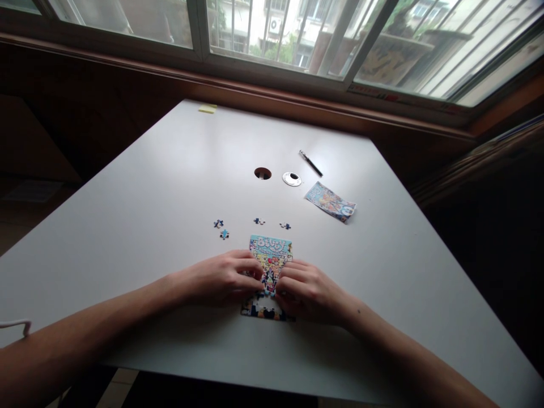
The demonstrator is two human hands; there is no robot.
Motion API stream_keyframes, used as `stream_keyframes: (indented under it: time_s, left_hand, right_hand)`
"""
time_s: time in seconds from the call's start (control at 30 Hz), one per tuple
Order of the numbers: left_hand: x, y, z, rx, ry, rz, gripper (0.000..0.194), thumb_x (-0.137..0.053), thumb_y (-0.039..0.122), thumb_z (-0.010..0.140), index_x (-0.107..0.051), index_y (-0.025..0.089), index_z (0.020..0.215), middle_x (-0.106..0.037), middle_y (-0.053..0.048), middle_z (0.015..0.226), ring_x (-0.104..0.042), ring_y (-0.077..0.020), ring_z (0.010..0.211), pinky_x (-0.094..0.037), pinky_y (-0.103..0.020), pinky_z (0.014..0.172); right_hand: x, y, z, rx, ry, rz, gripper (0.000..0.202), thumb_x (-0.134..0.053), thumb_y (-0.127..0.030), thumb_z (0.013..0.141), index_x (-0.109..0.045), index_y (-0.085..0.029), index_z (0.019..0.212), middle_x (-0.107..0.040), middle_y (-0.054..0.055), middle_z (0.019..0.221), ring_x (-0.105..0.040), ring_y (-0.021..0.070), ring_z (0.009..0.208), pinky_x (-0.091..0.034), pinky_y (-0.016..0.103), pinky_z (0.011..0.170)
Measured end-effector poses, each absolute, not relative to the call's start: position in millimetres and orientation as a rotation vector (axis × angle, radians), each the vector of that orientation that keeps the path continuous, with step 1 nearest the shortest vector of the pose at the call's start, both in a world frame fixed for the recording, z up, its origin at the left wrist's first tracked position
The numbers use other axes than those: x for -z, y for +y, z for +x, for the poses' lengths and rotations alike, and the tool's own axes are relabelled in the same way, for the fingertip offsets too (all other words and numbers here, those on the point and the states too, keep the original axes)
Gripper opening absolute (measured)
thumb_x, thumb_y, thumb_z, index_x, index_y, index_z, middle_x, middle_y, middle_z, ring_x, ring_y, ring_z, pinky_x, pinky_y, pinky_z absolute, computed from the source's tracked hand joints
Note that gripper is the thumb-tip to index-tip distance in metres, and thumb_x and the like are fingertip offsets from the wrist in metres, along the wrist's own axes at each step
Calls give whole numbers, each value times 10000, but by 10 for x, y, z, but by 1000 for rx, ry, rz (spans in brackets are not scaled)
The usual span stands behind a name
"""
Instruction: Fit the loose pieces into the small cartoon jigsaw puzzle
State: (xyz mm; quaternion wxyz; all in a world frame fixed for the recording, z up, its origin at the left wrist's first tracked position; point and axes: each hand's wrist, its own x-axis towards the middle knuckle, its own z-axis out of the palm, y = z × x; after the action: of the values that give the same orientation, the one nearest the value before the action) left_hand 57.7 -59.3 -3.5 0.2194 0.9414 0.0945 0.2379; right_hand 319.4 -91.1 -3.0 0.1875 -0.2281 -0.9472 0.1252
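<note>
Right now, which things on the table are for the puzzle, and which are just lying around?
For the puzzle:
puzzle, under the left hand and right hand
loose pieces
picture sheet, probably

Just lying around:
pen
white ring cap
yellow note

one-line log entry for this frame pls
left hand: on jigsaw puzzle, left edge | right hand: on puzzle, right edge | loose pieces: beyond puzzle | printed sheet, pen: far right | table: white

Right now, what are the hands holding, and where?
Both hands, left and right, press flat on the puzzle, across its middle. Nothing is lifted.
</note>
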Motion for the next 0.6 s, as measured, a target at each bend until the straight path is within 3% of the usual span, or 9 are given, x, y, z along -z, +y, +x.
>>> stream_keyframes:
  time_s: [0.6]
  left_hand:
    - [2,-597,594,-651,253,2618,188,-578,155,949,-684,184,1102,-673,-101,1080,-590,-202,973,-530,-361,877]
  right_hand:
    - [60,-910,3190,-317,-2664,-677,111,-536,-213,948,-565,-191,843,-556,15,750,-452,146,692,-404,301,687]
